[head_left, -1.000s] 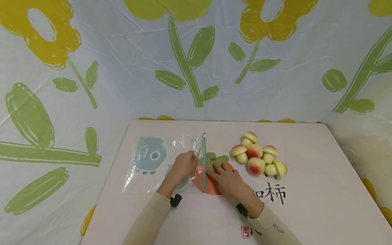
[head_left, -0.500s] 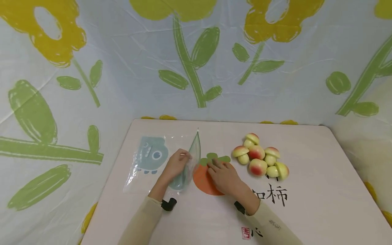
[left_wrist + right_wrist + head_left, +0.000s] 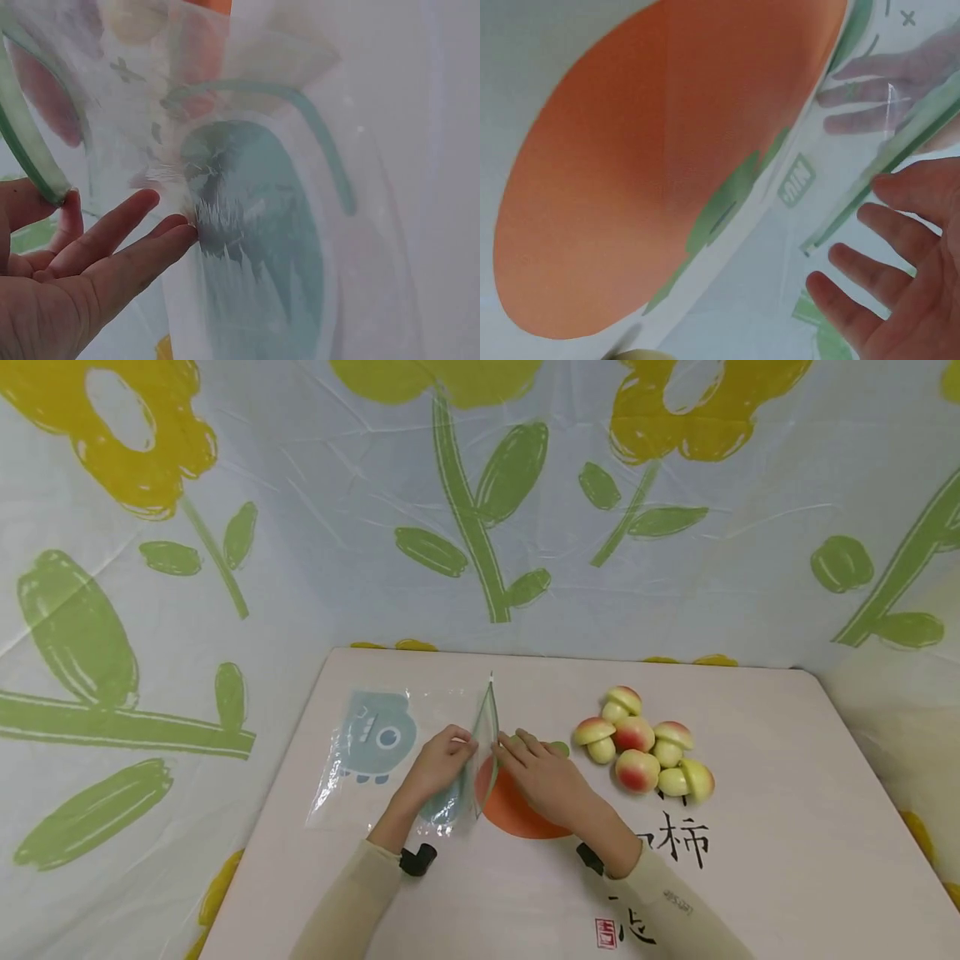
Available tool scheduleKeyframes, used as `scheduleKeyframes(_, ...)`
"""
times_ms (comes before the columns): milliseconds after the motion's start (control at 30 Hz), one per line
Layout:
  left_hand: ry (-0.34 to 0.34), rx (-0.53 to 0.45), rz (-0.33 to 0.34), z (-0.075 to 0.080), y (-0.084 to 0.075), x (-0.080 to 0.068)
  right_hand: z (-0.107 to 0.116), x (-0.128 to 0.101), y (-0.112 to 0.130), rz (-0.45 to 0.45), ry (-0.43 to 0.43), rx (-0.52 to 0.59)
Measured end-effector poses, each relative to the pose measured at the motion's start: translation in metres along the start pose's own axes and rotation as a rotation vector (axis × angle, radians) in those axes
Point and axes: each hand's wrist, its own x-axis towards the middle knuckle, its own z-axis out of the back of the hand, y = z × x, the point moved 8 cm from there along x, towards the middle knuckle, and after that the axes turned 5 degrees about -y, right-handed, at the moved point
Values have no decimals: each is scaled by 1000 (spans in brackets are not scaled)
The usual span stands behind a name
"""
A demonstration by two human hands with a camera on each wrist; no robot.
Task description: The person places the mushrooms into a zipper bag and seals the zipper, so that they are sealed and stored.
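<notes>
One left hand (image 3: 438, 767), one right hand (image 3: 546, 779), one clear bag (image 3: 483, 752) and one counter (image 3: 787, 827) show. There are six red-and-yellow pieces (image 3: 633, 733): four mushroom-shaped, two round.

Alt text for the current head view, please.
A person's left hand pinches the green-edged opening of a clear bag on a pale table, while the right hand touches that opening above an orange fruit print. Yellow-and-red mushroom-shaped pieces cluster to the right; a flower-patterned cloth hangs behind.
</notes>
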Motion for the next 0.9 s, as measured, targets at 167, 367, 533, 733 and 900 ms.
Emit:
scheduleKeyframes(167, -1, 7, 5, 0, 0, 0, -4, -2, 2, 43, 32, -49)
scheduleKeyframes(367, -27, -15, 8, 3, 3, 1, -9, -4, 0, 60, 38, -64)
scheduleKeyframes(533, -48, -64, 3, 5, 5, -1, -13, -6, -1, 58, 89, -53)
scheduleKeyframes(733, -67, -138, -2, 10, 3, -4, -18, -7, -3, 32, 159, 5)
scheduleKeyframes(900, -48, -215, 17, 13, 6, -6, -20, -9, -4, 11, 191, 16)
